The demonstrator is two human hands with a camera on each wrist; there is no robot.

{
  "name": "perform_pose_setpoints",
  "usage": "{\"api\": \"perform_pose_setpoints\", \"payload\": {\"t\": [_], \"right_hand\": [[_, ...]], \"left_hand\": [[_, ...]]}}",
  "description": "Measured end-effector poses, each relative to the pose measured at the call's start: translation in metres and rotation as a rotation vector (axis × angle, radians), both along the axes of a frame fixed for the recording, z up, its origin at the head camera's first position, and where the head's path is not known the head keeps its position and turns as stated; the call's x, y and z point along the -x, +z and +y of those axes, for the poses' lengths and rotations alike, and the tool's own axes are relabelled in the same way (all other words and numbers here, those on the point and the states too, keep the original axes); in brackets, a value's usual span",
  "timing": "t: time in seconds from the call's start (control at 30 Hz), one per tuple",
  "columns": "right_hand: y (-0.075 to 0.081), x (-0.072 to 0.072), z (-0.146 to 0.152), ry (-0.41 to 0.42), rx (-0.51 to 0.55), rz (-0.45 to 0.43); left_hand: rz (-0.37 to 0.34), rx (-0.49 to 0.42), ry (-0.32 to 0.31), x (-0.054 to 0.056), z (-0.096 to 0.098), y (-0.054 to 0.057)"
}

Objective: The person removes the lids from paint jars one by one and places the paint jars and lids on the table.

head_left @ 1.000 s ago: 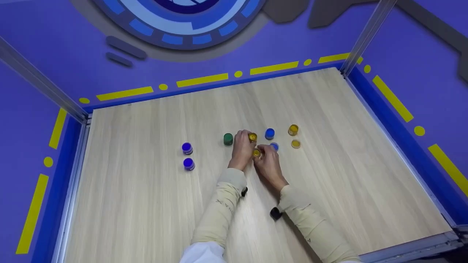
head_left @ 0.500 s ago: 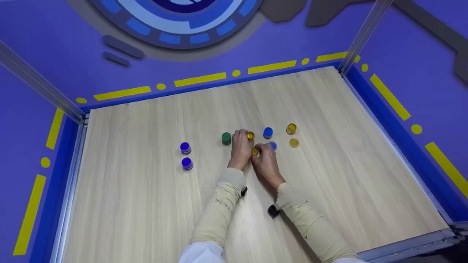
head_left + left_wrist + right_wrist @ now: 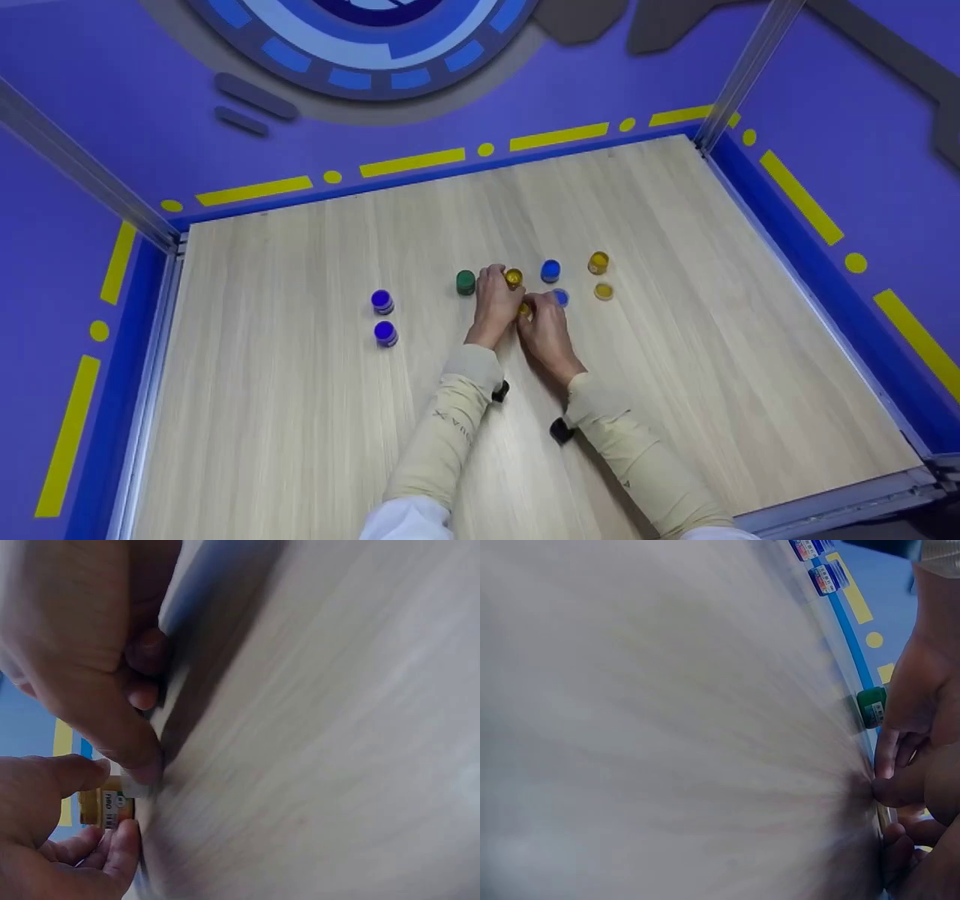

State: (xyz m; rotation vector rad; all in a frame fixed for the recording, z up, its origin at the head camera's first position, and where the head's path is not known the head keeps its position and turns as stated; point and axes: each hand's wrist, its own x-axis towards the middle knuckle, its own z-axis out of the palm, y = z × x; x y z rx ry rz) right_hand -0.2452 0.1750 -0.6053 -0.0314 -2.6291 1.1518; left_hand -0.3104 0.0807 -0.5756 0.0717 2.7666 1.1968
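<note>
In the head view my left hand (image 3: 496,306) holds a small yellow paint jar (image 3: 514,277) upright on the table, its top uncovered. The left wrist view shows my left thumb and fingers around the labelled yellow jar. Just in front of it, my right hand (image 3: 546,330) pinches a round yellow lid (image 3: 524,309), largely hidden by the fingers. A green jar (image 3: 466,283) stands left of my left hand. Beyond my right hand are a blue jar (image 3: 550,271) and a flat blue lid (image 3: 561,298), partly covered by the fingers.
Two purple jars (image 3: 382,301) stand farther left. At the right, another yellow jar (image 3: 598,262) has a yellow lid (image 3: 604,291) lying in front of it. The wooden table (image 3: 300,420) is bordered by purple-blue walls (image 3: 420,135) with metal posts.
My right fingers now cover more of the yellow lid. My left hand and the jar it holds stay in place, as do the other jars; the head view shifts slightly.
</note>
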Motion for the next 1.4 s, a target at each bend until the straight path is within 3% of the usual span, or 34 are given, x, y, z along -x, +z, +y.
{"api": "perform_pose_setpoints", "payload": {"t": [0.27,0.47,0.63,0.73,0.87,1.07,1.23,1.4], "right_hand": [[0.003,0.001,0.000,-0.018,0.014,-0.059],[0.003,0.001,-0.001,-0.028,0.019,-0.089],[0.004,0.002,-0.002,-0.043,0.021,-0.128],[0.004,0.002,-0.003,-0.049,0.031,-0.160],[0.005,0.002,-0.004,-0.047,0.051,-0.186],[0.002,0.001,-0.002,-0.033,0.028,-0.090],[0.001,0.002,-0.002,-0.039,0.026,-0.094],[0.002,0.002,-0.001,-0.035,0.038,-0.093]], "left_hand": [[-0.008,-0.116,0.036,-0.005,-0.001,0.016],[0.142,-0.161,0.021,-0.002,-0.018,0.023],[0.237,-0.172,0.053,0.006,-0.042,0.020],[0.219,-0.214,0.079,0.009,-0.057,0.016],[0.130,-0.288,0.108,0.011,-0.075,0.011],[-0.015,-0.317,0.094,0.009,-0.085,0.002],[0.012,-0.280,0.042,0.010,-0.083,-0.004],[0.043,-0.251,0.041,0.013,-0.080,-0.012]]}}
